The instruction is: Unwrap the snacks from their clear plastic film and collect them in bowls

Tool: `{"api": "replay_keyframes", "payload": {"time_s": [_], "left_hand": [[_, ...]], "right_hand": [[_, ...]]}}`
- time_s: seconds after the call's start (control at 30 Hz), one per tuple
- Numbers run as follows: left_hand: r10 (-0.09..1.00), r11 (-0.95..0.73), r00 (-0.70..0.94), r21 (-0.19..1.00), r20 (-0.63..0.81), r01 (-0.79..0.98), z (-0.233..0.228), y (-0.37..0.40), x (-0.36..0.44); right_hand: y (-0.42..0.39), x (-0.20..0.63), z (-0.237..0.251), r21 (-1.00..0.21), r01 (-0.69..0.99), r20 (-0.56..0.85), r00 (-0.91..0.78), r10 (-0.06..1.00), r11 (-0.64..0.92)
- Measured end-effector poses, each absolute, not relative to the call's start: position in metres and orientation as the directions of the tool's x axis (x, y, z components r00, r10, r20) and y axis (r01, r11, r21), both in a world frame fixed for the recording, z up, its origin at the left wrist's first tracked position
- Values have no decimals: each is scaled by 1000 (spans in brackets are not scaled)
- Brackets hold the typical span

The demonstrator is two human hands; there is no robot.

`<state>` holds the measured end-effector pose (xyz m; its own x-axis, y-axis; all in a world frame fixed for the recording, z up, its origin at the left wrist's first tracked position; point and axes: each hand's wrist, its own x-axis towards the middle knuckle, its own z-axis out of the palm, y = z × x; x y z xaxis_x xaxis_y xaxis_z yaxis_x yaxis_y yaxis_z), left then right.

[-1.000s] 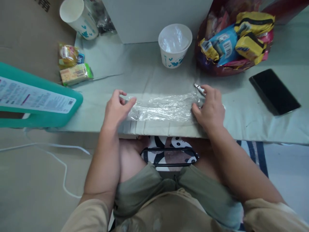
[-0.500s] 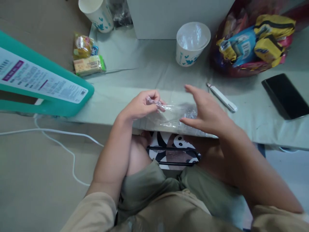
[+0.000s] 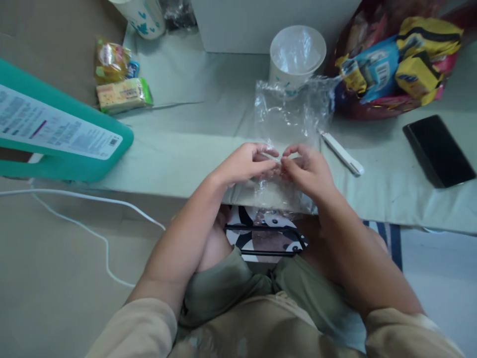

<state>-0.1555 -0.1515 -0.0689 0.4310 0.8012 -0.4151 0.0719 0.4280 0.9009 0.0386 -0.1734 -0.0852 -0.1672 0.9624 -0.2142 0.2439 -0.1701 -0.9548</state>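
Note:
A clear plastic bag [image 3: 288,112] stands lifted off the pale green table cover [image 3: 194,144], its crinkled upper part rising in front of a paper cup [image 3: 297,52]. My left hand [image 3: 244,164] and my right hand [image 3: 307,169] meet at the bag's lower edge, fingertips pinching the film close together. The cup is white with blue prints and has clear plastic lining it. A white pen-like tool [image 3: 343,154] lies just right of my right hand.
A dark red bag of wrapped snacks [image 3: 391,64] sits at the back right, with a black phone [image 3: 439,149] in front of it. Small snack packs [image 3: 121,82] lie at the back left beside a second cup [image 3: 143,17]. A teal stool [image 3: 55,134] and a white cable [image 3: 93,219] are at the left.
The bag lay flat and stretched between my hands a second ago. My hands came together at the middle and the bag now stands raised.

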Motion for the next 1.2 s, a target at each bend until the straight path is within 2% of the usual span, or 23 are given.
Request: {"api": "replay_keyframes", "payload": {"time_s": [0.1,0.23,0.33,0.43,0.5,0.6,0.67,0.73,0.8,0.87,0.93,1.03,1.1,1.2], "left_hand": [[871,335,323,929,-370,160,-73,-149,-150],[936,213,284,977,-206,7,-72,-141,-155],[938,181,319,977,-136,-117,-73,-137,-158],[922,155,376,978,-93,-139,-77,-132,-157],[941,106,329,991,-74,-80,-80,-130,-156],[986,-44,164,994,27,100,-84,-129,-153],[989,-127,98,971,109,201,-84,-131,-151],[990,-140,65,962,128,235,-81,-135,-149],[997,-82,16,977,81,196,-76,-139,-147],[999,31,10,997,-32,75,-72,-143,-146],[972,201,134,978,-192,-60,-70,-145,-146],[858,422,339,906,-385,-38,-70,-145,-146],[839,461,325,888,-437,3,-69,-144,-145],[871,435,268,900,-412,-32,-66,-144,-145]], "right_hand": [[-171,42,-89,-975,183,-149,-142,979,-122],[-166,51,-93,-993,118,7,-72,997,15],[-161,60,-98,-986,71,150,-53,987,153],[-158,69,-103,-968,74,235,-81,968,241],[-155,72,-106,-971,81,220,-45,974,223],[-151,75,-111,-996,-1,91,6,996,91],[-152,73,-112,-999,-42,5,-8,1000,4],[-155,70,-108,-999,9,-51,-52,997,-51],[-159,64,-101,-991,85,-111,-103,989,-102],[-163,59,-94,-983,94,-171,-121,978,-160],[-163,56,-88,-984,34,-180,-84,980,-177],[-159,57,-83,-985,-72,-152,-31,988,-154],[-157,59,-80,-982,-56,-177,-90,980,-182],[-158,63,-78,-968,70,-250,-233,940,-240]]}}
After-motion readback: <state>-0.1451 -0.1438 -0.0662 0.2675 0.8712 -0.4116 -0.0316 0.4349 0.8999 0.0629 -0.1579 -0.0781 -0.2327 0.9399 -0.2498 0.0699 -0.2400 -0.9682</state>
